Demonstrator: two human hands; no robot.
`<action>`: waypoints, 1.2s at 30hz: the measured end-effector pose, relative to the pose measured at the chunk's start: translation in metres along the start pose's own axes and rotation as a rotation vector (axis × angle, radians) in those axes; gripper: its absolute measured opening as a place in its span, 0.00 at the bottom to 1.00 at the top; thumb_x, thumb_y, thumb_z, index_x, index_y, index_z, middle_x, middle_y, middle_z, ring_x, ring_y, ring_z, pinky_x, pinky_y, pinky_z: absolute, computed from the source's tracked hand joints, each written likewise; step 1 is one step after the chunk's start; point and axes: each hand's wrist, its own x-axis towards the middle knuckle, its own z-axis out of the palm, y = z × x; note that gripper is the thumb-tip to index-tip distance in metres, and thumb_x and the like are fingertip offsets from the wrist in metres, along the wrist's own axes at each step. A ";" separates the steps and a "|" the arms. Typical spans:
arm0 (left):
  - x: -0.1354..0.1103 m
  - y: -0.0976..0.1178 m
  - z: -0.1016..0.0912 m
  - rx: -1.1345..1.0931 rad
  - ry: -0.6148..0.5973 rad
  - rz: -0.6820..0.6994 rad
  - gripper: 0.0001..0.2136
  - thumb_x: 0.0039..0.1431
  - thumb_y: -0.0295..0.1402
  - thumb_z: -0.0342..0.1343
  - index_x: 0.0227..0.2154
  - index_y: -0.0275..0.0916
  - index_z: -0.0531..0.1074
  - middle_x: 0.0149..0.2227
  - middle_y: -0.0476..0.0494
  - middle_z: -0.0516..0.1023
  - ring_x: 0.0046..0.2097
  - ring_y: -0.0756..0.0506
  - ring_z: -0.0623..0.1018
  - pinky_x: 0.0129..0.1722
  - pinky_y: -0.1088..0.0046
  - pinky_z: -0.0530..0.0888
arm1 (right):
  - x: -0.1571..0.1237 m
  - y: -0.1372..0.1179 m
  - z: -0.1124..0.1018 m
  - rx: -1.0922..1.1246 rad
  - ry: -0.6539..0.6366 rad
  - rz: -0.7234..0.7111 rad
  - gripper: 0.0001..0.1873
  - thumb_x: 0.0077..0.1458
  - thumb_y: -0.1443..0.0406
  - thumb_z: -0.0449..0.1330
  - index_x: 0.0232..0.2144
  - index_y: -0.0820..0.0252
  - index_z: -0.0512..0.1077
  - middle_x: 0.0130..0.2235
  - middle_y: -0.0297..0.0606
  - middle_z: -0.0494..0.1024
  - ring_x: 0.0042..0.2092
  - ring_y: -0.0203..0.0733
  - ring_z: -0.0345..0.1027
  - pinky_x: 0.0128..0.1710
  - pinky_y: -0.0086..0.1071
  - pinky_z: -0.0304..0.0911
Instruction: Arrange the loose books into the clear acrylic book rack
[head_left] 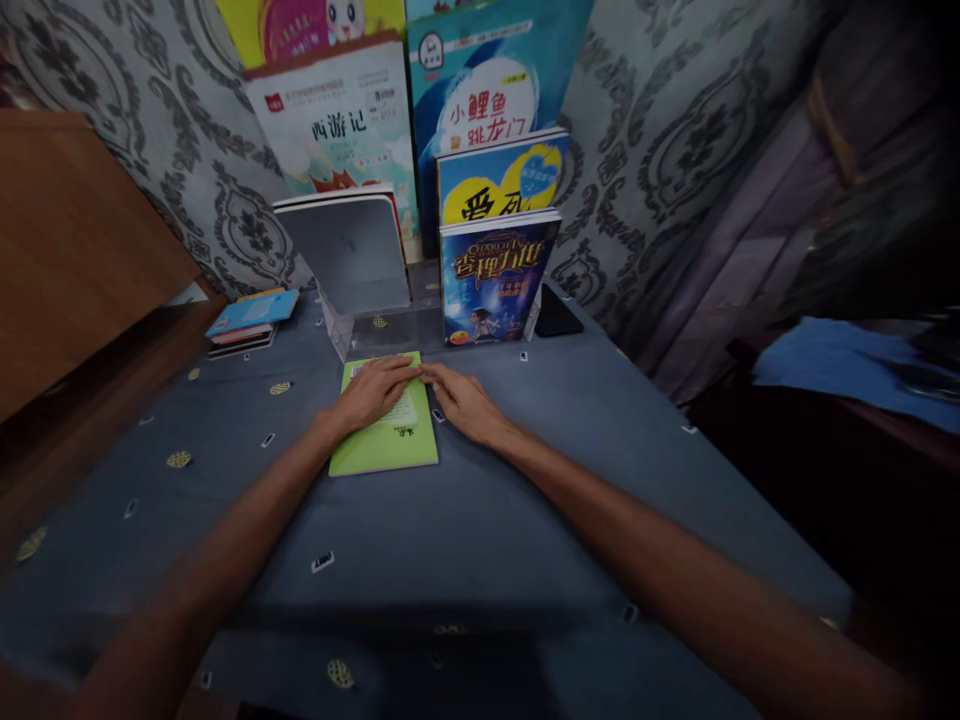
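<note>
A lime-green book (382, 450) lies closed and flat on the cloth in front of a clear stand. My left hand (375, 390) rests flat across its upper part, fingers stretched toward the upper right corner. From the right, my right hand (465, 402) reaches in with its fingers extended, the fingertips touching the book's right edge near that corner. The two hands' fingertips nearly meet there. Print on the cover shows below the left hand; the rest is partly covered.
Behind the hands, a clear stand (337, 335) holds a grey-backed book (349, 250). To its right stands a dark blue book (495, 285). Taller picture books (337, 130) lean at the wall. Small books (251, 315) are stacked left; a flat black object (559, 313) lies right.
</note>
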 end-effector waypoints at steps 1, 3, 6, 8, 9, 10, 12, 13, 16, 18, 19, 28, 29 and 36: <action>0.000 0.000 0.000 0.000 0.002 0.005 0.17 0.67 0.29 0.46 0.54 0.40 0.74 0.57 0.38 0.75 0.60 0.41 0.73 0.60 0.56 0.69 | 0.000 -0.001 -0.001 -0.006 -0.006 0.010 0.22 0.64 0.71 0.47 0.58 0.59 0.66 0.52 0.44 0.78 0.55 0.45 0.71 0.57 0.44 0.63; -0.002 0.000 -0.001 -0.009 0.002 0.021 0.17 0.67 0.28 0.46 0.54 0.39 0.74 0.57 0.38 0.75 0.59 0.41 0.74 0.60 0.56 0.69 | 0.000 -0.004 -0.002 -0.016 -0.019 0.031 0.22 0.65 0.71 0.47 0.59 0.61 0.65 0.53 0.46 0.78 0.56 0.46 0.70 0.57 0.44 0.62; -0.006 0.001 -0.004 -0.034 -0.008 0.047 0.18 0.67 0.29 0.46 0.54 0.40 0.73 0.57 0.38 0.76 0.59 0.42 0.74 0.60 0.56 0.70 | 0.000 -0.004 -0.002 -0.028 -0.020 0.041 0.22 0.65 0.70 0.47 0.59 0.61 0.64 0.53 0.46 0.78 0.57 0.46 0.70 0.57 0.45 0.62; -0.009 0.001 -0.007 -0.041 -0.011 0.056 0.17 0.67 0.29 0.46 0.54 0.40 0.73 0.56 0.38 0.75 0.59 0.42 0.74 0.60 0.56 0.70 | 0.000 -0.002 -0.001 -0.031 -0.012 0.031 0.22 0.65 0.70 0.47 0.59 0.58 0.65 0.53 0.44 0.78 0.56 0.45 0.70 0.57 0.45 0.63; -0.010 0.001 -0.008 -0.040 -0.011 0.059 0.17 0.67 0.29 0.46 0.54 0.40 0.73 0.57 0.38 0.75 0.59 0.42 0.74 0.60 0.55 0.70 | 0.000 -0.001 -0.001 -0.032 -0.006 0.025 0.22 0.65 0.70 0.48 0.59 0.58 0.65 0.53 0.44 0.79 0.56 0.45 0.71 0.57 0.44 0.63; -0.011 0.001 -0.008 -0.038 -0.010 0.063 0.17 0.67 0.30 0.46 0.54 0.40 0.73 0.57 0.38 0.75 0.59 0.42 0.74 0.59 0.55 0.70 | 0.000 0.000 0.000 -0.032 -0.001 0.021 0.22 0.65 0.70 0.48 0.59 0.57 0.65 0.53 0.43 0.79 0.56 0.45 0.71 0.57 0.44 0.63; -0.012 0.001 -0.009 -0.034 -0.007 0.075 0.17 0.67 0.29 0.46 0.54 0.41 0.73 0.56 0.39 0.76 0.59 0.42 0.74 0.59 0.55 0.71 | 0.000 0.002 0.000 -0.032 0.006 0.019 0.21 0.65 0.70 0.48 0.59 0.57 0.66 0.53 0.43 0.78 0.56 0.45 0.70 0.57 0.44 0.62; -0.012 0.001 -0.010 -0.034 -0.004 0.084 0.17 0.67 0.29 0.46 0.54 0.41 0.74 0.56 0.39 0.76 0.58 0.42 0.74 0.59 0.56 0.71 | 0.000 0.002 0.001 -0.034 0.008 0.021 0.21 0.65 0.70 0.48 0.58 0.57 0.66 0.53 0.43 0.78 0.56 0.45 0.70 0.57 0.44 0.62; -0.013 0.003 -0.011 -0.046 0.004 0.116 0.17 0.67 0.28 0.46 0.53 0.41 0.74 0.54 0.39 0.77 0.58 0.42 0.75 0.57 0.56 0.72 | 0.000 0.002 0.000 -0.048 0.000 0.026 0.21 0.64 0.71 0.48 0.57 0.59 0.68 0.53 0.44 0.78 0.56 0.45 0.71 0.57 0.43 0.63; -0.014 0.004 -0.010 -0.055 0.012 0.127 0.17 0.66 0.28 0.46 0.52 0.41 0.75 0.54 0.39 0.77 0.57 0.41 0.75 0.57 0.56 0.73 | 0.001 0.000 -0.001 -0.069 -0.010 0.028 0.22 0.64 0.72 0.48 0.57 0.59 0.69 0.52 0.45 0.78 0.55 0.45 0.71 0.56 0.43 0.63; -0.014 0.005 -0.010 -0.058 0.018 0.127 0.17 0.66 0.28 0.46 0.52 0.40 0.75 0.54 0.39 0.78 0.57 0.41 0.76 0.56 0.56 0.73 | 0.001 -0.001 -0.001 -0.083 -0.017 0.029 0.22 0.63 0.72 0.48 0.56 0.59 0.69 0.52 0.45 0.78 0.55 0.46 0.71 0.56 0.43 0.63; -0.012 0.011 -0.012 -0.078 0.060 0.151 0.15 0.63 0.25 0.47 0.47 0.38 0.76 0.49 0.40 0.80 0.54 0.41 0.77 0.55 0.57 0.74 | -0.001 -0.007 -0.002 -0.144 -0.027 0.010 0.23 0.62 0.74 0.49 0.55 0.56 0.71 0.51 0.41 0.79 0.52 0.44 0.71 0.55 0.40 0.63; -0.012 0.013 -0.013 -0.077 0.062 0.163 0.15 0.63 0.25 0.47 0.46 0.38 0.77 0.48 0.40 0.81 0.54 0.41 0.78 0.54 0.57 0.74 | -0.001 -0.007 -0.002 -0.136 -0.020 0.010 0.22 0.62 0.74 0.49 0.55 0.56 0.71 0.51 0.42 0.79 0.53 0.44 0.71 0.55 0.40 0.63; -0.010 0.027 -0.021 -0.087 0.065 0.235 0.15 0.60 0.23 0.47 0.41 0.39 0.78 0.43 0.41 0.82 0.48 0.43 0.80 0.49 0.59 0.75 | -0.002 -0.011 -0.003 -0.153 0.014 0.019 0.19 0.64 0.71 0.50 0.54 0.60 0.71 0.49 0.46 0.80 0.50 0.46 0.72 0.53 0.40 0.63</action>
